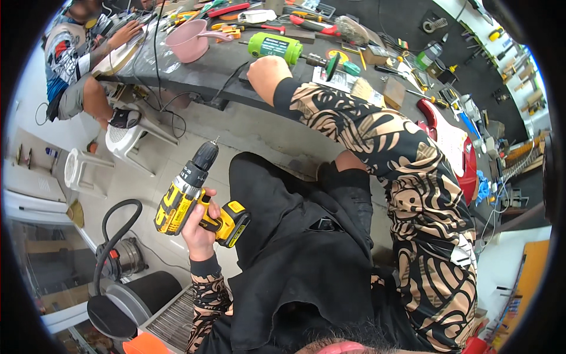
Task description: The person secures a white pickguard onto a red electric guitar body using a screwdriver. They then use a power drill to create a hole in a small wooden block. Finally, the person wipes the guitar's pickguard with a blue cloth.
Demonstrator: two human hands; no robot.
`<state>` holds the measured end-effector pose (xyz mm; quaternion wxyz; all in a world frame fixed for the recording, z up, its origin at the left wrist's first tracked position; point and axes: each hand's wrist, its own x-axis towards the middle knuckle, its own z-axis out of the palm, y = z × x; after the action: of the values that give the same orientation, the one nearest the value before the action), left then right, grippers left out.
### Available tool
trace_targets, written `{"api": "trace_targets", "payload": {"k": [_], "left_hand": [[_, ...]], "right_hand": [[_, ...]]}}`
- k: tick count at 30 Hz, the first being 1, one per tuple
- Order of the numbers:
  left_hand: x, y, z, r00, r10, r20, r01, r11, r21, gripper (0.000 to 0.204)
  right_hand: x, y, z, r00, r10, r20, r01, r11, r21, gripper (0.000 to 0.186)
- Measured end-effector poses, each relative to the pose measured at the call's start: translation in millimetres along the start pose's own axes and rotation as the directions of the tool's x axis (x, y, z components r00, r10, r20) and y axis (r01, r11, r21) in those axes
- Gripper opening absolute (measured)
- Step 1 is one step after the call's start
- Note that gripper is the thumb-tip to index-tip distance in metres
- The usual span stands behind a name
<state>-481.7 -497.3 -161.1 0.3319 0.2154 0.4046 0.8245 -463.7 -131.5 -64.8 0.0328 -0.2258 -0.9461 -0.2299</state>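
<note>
"Where is the drill (177, 203)?"

"In the person's left hand (198, 231), the fingers wrapped around its handle and the bit pointing up. It is over the pale tiled floor (132, 180), off the near edge of the dark table (203, 76)."

"And the right hand (268, 75)?"

"At that near edge, just beside a green power tool (268, 47). Its fingers are curled in; whether they grip anything cannot be told."

"What else does the table carry?"

"A pink pot (187, 41) stands left of the green tool, and a brush (363, 90) lies to its right, near the same edge. Hand tools (312, 25) crowd toward the far edge; a red guitar body (469, 168) lies toward the right end."

"And the room?"

"Another person (72, 65) sits by the table's left end, one shoe (125, 117) on a white stool (127, 141). A smaller stool (75, 168) stands beside it, and a vacuum cleaner (125, 259) is on the floor to the worker's left."
</note>
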Motion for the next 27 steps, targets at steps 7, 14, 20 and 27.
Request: {"api": "trace_targets", "payload": {"k": [7, 14, 20, 27], "left_hand": [[12.2, -3.4, 22.4, 0.999, 0.041, -0.013, -0.040, 0.998, 0.047, 0.045], [11.8, 2.9, 33.7, 0.997, 0.068, 0.048, -0.071, 0.994, 0.081, 0.046], [13.7, 2.9, 41.6, 0.996, 0.064, 0.061, -0.071, 0.992, 0.108, 0.045], [6.9, 1.3, 32.8, 0.994, 0.100, 0.034, -0.104, 0.984, 0.145, 0.045]], "right_hand": [[28.5, -28.5, 17.0, 0.966, 0.087, 0.245, -0.036, 0.978, -0.205, 0.009], [28.1, -22.0, 5.1, 0.924, 0.123, 0.362, -0.047, 0.976, -0.213, 0.003], [18.0, -11.9, 3.7, 0.943, 0.149, 0.298, -0.100, 0.980, -0.173, 0.009], [-63.4, 83.0, -106.7, 0.913, 0.132, -0.386, -0.001, 0.947, 0.321, 0.032]]}}
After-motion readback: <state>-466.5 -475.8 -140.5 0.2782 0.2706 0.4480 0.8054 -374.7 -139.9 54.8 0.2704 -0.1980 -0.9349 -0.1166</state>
